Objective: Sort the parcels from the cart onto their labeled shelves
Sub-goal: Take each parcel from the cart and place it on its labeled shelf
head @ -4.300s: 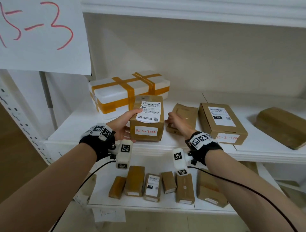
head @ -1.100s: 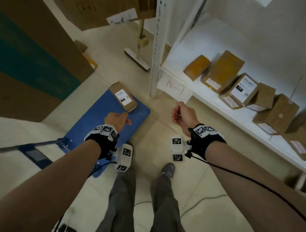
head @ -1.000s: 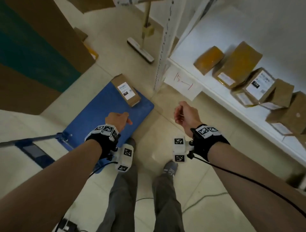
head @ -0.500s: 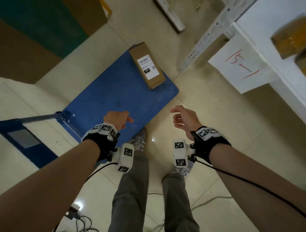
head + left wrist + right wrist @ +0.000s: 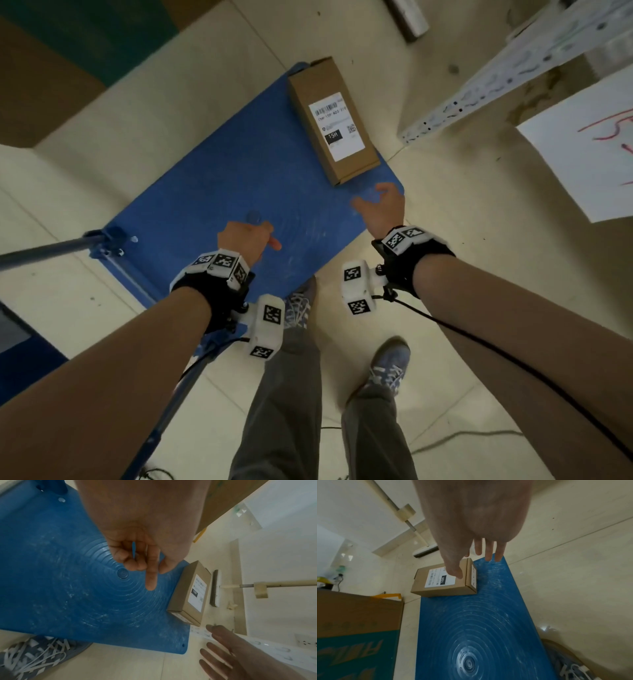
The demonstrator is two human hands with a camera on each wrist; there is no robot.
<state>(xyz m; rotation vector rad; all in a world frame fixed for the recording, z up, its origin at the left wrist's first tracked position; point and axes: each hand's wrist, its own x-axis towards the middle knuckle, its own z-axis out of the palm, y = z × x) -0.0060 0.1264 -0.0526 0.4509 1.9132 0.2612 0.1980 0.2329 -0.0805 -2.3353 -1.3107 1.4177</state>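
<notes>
One brown cardboard parcel (image 5: pixel 334 120) with a white "15H" label lies at the far corner of the blue cart deck (image 5: pixel 212 192). It also shows in the left wrist view as the parcel (image 5: pixel 190 593) and in the right wrist view as the parcel (image 5: pixel 445 580). My right hand (image 5: pixel 378 205) hovers just short of the parcel's near end, fingers spread and empty; the right hand (image 5: pixel 476 555) shows straight fingers above the box. My left hand (image 5: pixel 248 240) hangs over the middle of the deck, loosely curled with the index finger (image 5: pixel 151 574) extended, holding nothing.
The cart's handle bars (image 5: pixel 44 250) stand at the left. A white perforated shelf post (image 5: pixel 479 92) and a paper shelf label (image 5: pixel 589 147) with red writing are at the right. A large brown and green carton (image 5: pixel 356 635) stands beyond the cart. A squeegee mop (image 5: pixel 216 588) lies on the floor.
I have turned from the shelf to the cart and bent lower over it. My right hand has opened and reached forward toward the parcel; the left hand stays loosely curled over the deck.
</notes>
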